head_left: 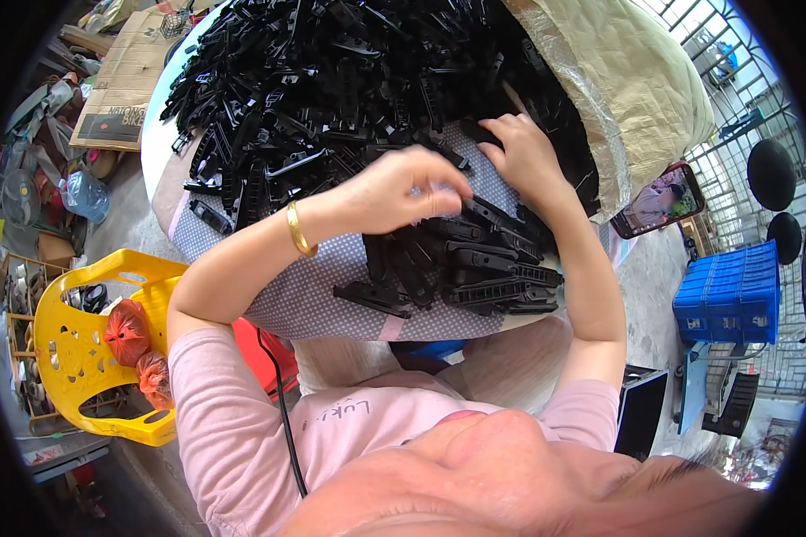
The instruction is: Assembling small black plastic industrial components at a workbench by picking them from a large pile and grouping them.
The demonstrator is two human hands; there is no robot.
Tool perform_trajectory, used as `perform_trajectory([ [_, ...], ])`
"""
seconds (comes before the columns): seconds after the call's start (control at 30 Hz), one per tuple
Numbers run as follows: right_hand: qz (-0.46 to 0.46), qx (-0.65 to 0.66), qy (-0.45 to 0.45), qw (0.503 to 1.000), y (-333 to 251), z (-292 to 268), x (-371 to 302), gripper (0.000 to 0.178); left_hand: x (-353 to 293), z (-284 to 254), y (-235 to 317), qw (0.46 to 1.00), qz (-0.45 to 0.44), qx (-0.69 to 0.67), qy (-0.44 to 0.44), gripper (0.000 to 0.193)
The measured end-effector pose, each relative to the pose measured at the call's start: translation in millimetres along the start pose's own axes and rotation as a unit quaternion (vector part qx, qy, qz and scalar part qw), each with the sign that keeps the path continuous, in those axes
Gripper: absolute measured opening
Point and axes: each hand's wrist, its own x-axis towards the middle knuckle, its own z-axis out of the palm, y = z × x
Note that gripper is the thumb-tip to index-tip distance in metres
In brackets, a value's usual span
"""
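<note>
A large heap of black plastic parts [287, 98], long and narrow with ribbed sides, covers the far half of a round table with a dotted grey cloth [304, 291]. My left hand [394, 190], a gold bangle on its wrist, hovers over the middle, fingers bent and blurred; whether anything is in them does not show. At the heap's near right edge, my right hand [527, 159] has thumb and forefinger around a black plastic part [480, 133]. Closer to me, several similar parts lie in a roughly lined-up stack [497, 264], just below both hands.
A pale woven sack [618, 80] spreads along the table's right, with a phone [658, 204] beside it. On the left stands a yellow chair [72, 358] with red bags. Blue crates [727, 291] are at the right, a cardboard box [121, 85] at the far left.
</note>
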Motion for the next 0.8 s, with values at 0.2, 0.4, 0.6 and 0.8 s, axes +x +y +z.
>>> perform_trajectory([
  [0.2, 0.032, 0.035, -0.001, 0.999, -10, -4, -3, 0.027, 21, 1, -27, 0.899, 0.046, 0.415, 0.128, 0.034],
  [0.4, 0.095, 0.443, 0.041, 0.891, -40, -17, -6, 0.026, 21, 2, -29, 0.913, 0.071, 0.369, 0.158, 0.031],
  [0.6, 0.060, 0.405, 0.035, 0.912, -53, -23, -9, 0.028, 18, -6, -9, 0.957, 0.019, 0.199, 0.210, 0.030],
  [0.8, 0.060, 0.396, 0.022, 0.916, -50, -17, -8, 0.027, 17, -7, -11, 0.970, -0.124, -0.128, 0.165, 0.033],
])
